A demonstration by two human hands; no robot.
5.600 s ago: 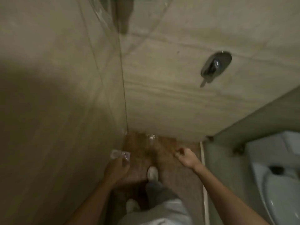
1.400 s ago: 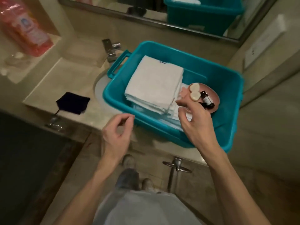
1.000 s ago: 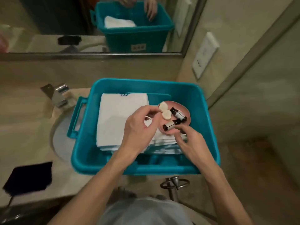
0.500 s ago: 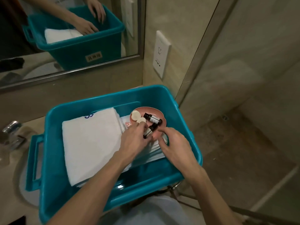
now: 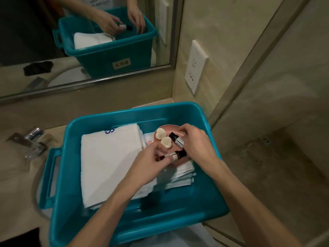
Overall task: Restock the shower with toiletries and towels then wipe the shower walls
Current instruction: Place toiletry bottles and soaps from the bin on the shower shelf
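Restocking is barely starting: the left hand (image 5: 151,163) fingers are pinching a small bottle (image 5: 173,155) off the pink dish (image 5: 170,126), the right hand (image 5: 197,147) fingers are curling over a second bottle (image 5: 175,139), grip unclear, and towels (image 5: 110,157) are waiting in the teal bin (image 5: 124,227).

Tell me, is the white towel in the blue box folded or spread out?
Folded. The white towel lies as a neat rectangle in the teal bin, with stacked layers showing at its edge.

The single head-worn camera looked forward and steeply down, close over the teal bin (image 5: 169,221) on the counter (image 5: 14,179), near enough that it filled the lower frame. The mirror (image 5: 35,24) at upper left (wide-angle, so edges bowed) reflected the same bin from its far side.
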